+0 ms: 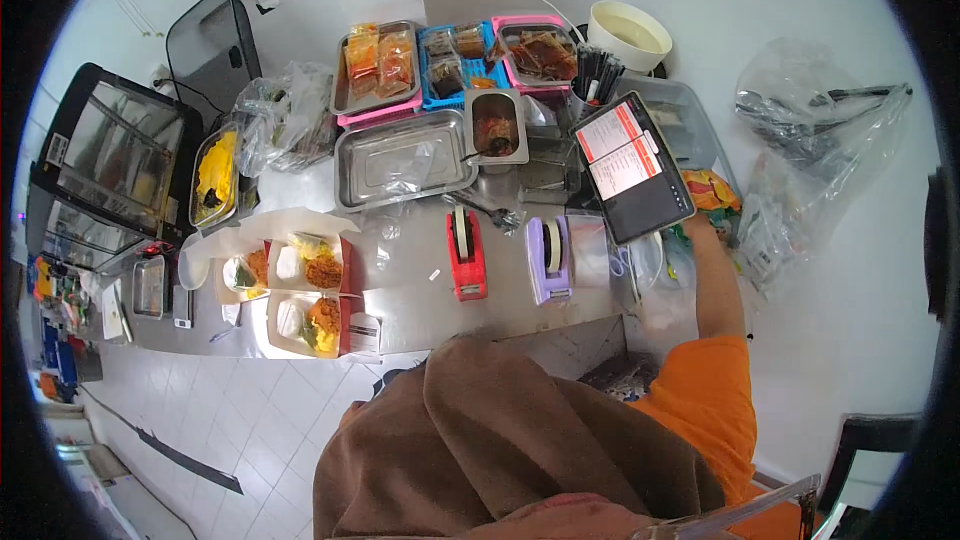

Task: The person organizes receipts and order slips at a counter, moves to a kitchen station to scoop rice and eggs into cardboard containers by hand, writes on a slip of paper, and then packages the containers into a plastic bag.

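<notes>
My right hand [698,223] reaches in at the right end of the counter, beside the lower right corner of a tablet [643,199] that stands tilted. An orange-and-green plastic packet [711,191] lies at my fingertips. The fingers are mostly hidden, so I cannot tell whether they grip it. My left hand is out of view. On the counter before me are a red tape dispenser [468,274] and a purple one [551,281]. To the left, open cardboard meal boxes [346,262] hold rice, fried pieces and yellow food.
Behind stand a steel tray [352,165], a sauce container [517,120], trays of sauce packets [411,52] and a white bowl [652,60]. A yellow food tub [199,210] is beside a glass display warmer [67,157]. Plastic bags [787,187] hang on the right wall.
</notes>
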A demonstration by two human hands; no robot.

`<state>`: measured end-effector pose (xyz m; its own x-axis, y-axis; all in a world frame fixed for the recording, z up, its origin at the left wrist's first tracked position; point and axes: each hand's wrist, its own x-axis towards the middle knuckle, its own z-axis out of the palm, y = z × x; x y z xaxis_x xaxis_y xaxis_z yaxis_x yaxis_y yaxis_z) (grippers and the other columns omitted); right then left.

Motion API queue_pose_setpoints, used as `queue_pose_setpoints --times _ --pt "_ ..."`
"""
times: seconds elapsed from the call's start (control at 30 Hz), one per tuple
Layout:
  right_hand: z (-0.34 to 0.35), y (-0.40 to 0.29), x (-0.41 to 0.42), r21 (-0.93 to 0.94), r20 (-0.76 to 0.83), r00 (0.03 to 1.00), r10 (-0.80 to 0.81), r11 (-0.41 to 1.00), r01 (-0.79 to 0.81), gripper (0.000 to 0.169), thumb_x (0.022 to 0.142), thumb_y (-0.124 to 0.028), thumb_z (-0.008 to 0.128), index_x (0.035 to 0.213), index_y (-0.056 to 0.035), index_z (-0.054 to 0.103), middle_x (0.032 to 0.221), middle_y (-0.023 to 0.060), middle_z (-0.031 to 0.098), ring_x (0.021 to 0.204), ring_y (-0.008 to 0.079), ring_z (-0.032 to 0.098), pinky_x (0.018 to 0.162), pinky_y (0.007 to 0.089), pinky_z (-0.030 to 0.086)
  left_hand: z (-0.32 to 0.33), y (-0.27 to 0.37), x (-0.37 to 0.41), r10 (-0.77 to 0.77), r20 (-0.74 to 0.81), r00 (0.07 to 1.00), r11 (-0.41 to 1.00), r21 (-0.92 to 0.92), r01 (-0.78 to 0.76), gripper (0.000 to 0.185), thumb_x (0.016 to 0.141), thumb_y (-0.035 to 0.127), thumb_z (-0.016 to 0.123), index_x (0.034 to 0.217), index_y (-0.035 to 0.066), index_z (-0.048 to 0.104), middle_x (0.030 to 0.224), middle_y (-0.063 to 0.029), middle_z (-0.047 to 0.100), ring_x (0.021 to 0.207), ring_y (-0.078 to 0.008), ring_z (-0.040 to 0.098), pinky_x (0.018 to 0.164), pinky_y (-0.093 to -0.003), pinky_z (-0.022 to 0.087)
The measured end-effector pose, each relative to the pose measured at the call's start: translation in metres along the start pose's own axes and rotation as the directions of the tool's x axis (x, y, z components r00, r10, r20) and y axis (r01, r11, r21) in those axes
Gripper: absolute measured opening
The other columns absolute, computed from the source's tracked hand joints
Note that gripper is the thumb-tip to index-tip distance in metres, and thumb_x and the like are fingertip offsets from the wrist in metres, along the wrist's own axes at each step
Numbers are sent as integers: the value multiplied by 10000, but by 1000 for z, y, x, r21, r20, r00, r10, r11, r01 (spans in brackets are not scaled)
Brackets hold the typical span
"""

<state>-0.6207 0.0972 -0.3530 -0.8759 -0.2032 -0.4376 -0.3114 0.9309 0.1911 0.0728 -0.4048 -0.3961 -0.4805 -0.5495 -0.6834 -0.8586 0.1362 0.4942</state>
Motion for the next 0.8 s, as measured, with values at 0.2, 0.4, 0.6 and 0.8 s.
queue_pose_setpoints --times 0.2,0.4,0.6,0.8 --pt "-35 -38 -33 348 72 996 45 935 -67 474 883 -307 368 1279 -68 470 1332 196 432 1244 302 420 1010 412 360 13 -27 -10 -113 -38 993 993 -30 111 435 823 280 621 1105 -42 542 921 -213 634 875 -239 624 730 -341 500" --pt "0 -2 -15 152 11 999 -53 987 50 391 867 -242 387 1162 -45 552 1144 221 566 1050 355 555 889 437 430 22 -28 4 -142 -37 989 989 -36 140 435 821 289 619 1098 -39 548 920 -212 636 866 -237 626 729 -343 501" --pt "68 60 0 825 -173 942 287 564 -20 353 841 -177 469 1142 -11 549 1130 126 584 1008 241 547 819 357 425 36 -29 29 -121 7 993 992 -47 121 436 819 298 617 1092 -36 554 919 -212 639 858 -236 629 729 -345 502" --pt "-12 -18 -65 980 -17 966 259 195 -35 352 831 -137 459 1176 -69 473 963 47 554 752 154 511 628 292 410 64 -136 31 -194 -112 975 981 0 196 437 817 307 615 1086 -33 560 918 -211 641 849 -234 632 728 -347 504"
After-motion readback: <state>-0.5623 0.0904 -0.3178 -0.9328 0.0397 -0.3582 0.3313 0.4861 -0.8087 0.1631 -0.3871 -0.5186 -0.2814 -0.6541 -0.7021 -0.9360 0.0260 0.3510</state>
